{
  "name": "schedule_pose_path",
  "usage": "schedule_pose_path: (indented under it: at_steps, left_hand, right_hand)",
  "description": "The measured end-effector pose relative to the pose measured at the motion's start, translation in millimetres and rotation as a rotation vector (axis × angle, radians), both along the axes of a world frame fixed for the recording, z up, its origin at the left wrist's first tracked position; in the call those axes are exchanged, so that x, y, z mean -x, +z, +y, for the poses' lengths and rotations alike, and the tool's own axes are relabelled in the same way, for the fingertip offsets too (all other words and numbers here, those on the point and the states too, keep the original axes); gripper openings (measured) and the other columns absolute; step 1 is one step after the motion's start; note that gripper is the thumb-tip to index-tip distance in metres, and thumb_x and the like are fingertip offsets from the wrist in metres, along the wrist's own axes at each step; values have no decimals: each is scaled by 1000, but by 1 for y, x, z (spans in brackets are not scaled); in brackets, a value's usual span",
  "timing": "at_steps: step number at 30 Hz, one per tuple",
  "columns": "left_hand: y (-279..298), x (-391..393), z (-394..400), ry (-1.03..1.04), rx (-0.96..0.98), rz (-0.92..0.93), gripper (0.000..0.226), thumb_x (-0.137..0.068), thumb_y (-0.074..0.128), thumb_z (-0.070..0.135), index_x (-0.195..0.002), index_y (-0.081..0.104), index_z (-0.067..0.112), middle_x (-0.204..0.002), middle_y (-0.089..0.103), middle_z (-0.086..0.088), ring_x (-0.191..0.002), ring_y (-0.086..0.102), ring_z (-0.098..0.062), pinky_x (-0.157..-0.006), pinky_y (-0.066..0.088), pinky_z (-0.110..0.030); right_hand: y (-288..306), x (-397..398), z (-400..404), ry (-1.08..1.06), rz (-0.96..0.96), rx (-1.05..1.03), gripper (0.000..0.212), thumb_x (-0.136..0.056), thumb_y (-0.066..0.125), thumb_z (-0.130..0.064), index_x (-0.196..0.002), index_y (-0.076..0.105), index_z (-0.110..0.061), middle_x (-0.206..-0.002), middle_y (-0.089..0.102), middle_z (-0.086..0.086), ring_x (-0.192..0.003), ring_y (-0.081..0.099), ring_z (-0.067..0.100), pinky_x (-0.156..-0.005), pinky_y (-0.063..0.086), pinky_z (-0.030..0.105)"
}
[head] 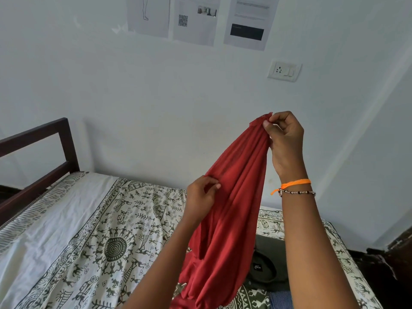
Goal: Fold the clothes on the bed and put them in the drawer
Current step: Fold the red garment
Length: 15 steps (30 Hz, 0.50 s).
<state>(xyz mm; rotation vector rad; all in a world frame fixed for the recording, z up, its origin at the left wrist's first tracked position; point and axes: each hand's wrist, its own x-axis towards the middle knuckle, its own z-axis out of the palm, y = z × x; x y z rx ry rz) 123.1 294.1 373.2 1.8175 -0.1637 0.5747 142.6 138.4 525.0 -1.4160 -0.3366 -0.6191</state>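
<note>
A red garment (229, 219) hangs bunched in the air above the bed (89, 230). My right hand (285, 139) pinches its top edge, held high in front of the wall. Lower and to the left, my left hand (200, 197) grips a fold of the same cloth at its side. The garment's lower end drops out of view at the bottom of the frame. A dark green garment (269, 264) with a black label lies on the bed behind the red one, partly hidden by my right forearm.
The bed carries a white sheet printed with dark figures. A dark wooden bed frame (44, 152) rises at the left. A blue striped cloth (279, 299) shows at the bottom edge. Papers (196, 18) and a wall socket (284, 70) are on the wall.
</note>
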Motion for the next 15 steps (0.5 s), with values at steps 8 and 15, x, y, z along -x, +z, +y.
schedule_pose_path:
  at_steps: [8, 15]
  left_hand:
    - [33, -6, 67, -156, -84, -6, 18, -76, 65, 3, -70, 61, 19, -52, 51, 17, -47, 43, 4, -51, 32, -12]
    - [38, -4, 76, -90, -105, -45, 34, -73, 67, -4, -61, 56, 27, -50, 54, 16, -47, 43, 4, -50, 31, -8]
  right_hand:
    - [-14, -4, -9, -32, 30, -23, 29, -85, 54, 9, -70, 52, -17, -86, 53, 11, -86, 50, 22, -73, 38, 30]
    - [-14, -9, 1, -22, 36, -18, 35, -83, 49, 12, -62, 55, -16, -67, 54, -5, -71, 49, 11, -67, 37, 26]
